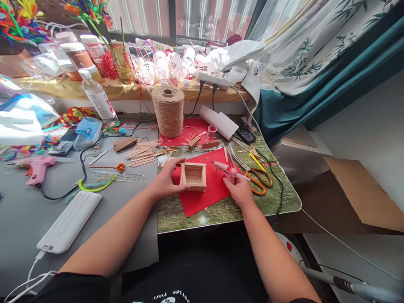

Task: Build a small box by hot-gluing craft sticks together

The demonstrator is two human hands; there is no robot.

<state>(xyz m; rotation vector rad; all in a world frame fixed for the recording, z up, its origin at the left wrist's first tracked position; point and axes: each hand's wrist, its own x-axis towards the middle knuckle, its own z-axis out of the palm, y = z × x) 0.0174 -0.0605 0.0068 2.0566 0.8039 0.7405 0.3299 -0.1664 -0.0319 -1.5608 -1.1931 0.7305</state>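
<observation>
My left hand [163,182] grips the left side of a small open box made of wooden craft sticks [203,182], fingers behind it and thumb at its front corner. The box rests over a red sheet [199,205], its open side toward me. In my right hand [241,191] is a pink hot glue gun [228,169], its nozzle pointing left toward the box, a pale glue stick poking out behind. The nozzle stays a little apart from the box. Orange-handled scissors [261,180] lie just right of this hand.
Loose craft sticks [142,153] lie left of a twine spool [168,112]. A second pink glue gun [39,167] and a white power strip [70,221] are on the grey mat. Cables cross the table. A cardboard box [367,190] stands at right.
</observation>
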